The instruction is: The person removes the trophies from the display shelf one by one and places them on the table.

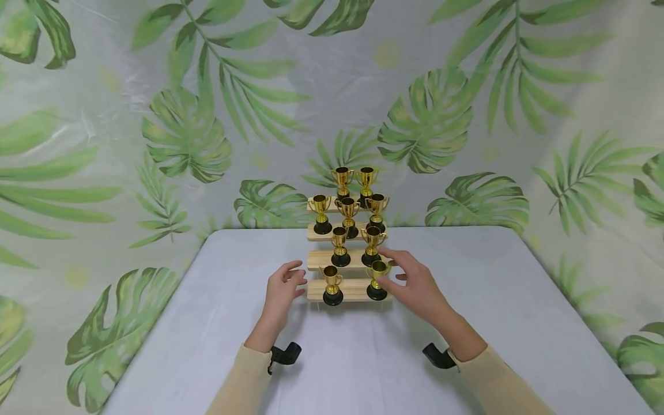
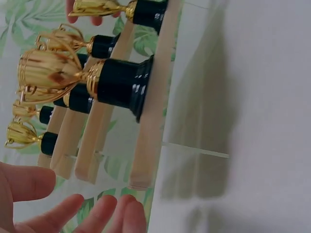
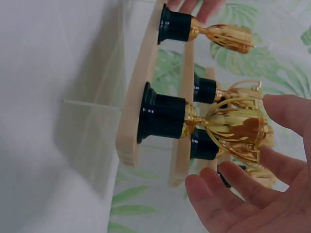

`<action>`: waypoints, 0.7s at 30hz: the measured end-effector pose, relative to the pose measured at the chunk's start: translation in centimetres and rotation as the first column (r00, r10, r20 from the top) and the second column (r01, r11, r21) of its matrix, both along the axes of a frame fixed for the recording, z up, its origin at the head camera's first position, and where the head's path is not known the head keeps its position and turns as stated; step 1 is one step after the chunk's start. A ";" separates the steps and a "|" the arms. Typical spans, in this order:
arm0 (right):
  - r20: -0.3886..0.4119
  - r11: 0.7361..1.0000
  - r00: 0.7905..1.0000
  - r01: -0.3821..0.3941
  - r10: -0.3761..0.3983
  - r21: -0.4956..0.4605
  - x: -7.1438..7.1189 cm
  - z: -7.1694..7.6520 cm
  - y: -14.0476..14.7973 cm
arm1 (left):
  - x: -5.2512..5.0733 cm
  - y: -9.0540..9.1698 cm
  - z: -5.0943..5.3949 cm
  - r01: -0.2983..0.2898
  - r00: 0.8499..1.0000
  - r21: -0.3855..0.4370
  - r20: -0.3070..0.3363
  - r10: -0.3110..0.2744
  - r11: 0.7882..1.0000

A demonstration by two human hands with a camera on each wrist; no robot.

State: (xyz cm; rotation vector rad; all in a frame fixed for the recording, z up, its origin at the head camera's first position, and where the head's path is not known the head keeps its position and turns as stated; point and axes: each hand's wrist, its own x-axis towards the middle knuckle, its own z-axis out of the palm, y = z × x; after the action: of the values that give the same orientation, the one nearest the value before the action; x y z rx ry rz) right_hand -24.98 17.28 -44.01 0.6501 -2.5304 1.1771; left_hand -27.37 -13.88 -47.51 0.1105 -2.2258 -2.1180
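Observation:
A tiered wooden stand (image 1: pixel 351 290) holds several small gold trophy cups on black bases. On its lowest shelf are a left trophy (image 1: pixel 332 286) and a right trophy (image 1: pixel 378 280). My right hand (image 1: pixel 415 285) is beside the right trophy, its fingers loosely spread around the gold cup; in the right wrist view the thumb and fingers (image 3: pixel 243 194) are not closed on it, and contact is unclear. My left hand (image 1: pixel 282 288) hovers just left of the stand with relaxed fingers, holding nothing. In the left wrist view, its fingertips (image 2: pixel 104 208) are apart from the left trophy (image 2: pixel 121 85).
Two trophies stand on the second shelf (image 1: pixel 317 259), three on the third and two on the top shelf. A white cloth covers the table (image 1: pixel 233 276). Behind it hangs a leaf-patterned curtain (image 1: pixel 337 86). Thin clear supports hold up the stand.

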 end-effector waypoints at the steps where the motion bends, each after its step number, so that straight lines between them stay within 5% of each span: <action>1: 0.007 1.000 1.000 -0.003 0.003 -0.006 0.0 -0.1 -0.1 | -0.2 0.0 0.2 -0.006 1.000 0.019 0.012 0.006 1.000; 9: 0.034 1.000 0.999 -0.016 0.017 -0.027 -0.2 -0.9 -0.6 | -1.7 0.1 0.4 0.012 0.994 0.074 0.105 -0.020 0.997; 21: 0.001 0.997 1.000 0.020 -0.020 -0.074 -0.4 -0.9 -0.7 | -4.2 0.5 0.0 0.056 0.986 0.097 0.148 -0.070 0.994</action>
State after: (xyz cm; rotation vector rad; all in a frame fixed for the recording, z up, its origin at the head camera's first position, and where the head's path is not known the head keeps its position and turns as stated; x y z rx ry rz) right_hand -25.34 16.60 -44.93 0.6054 -2.4745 1.2582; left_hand -31.57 -13.36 -47.53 0.2149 -2.2396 -2.3198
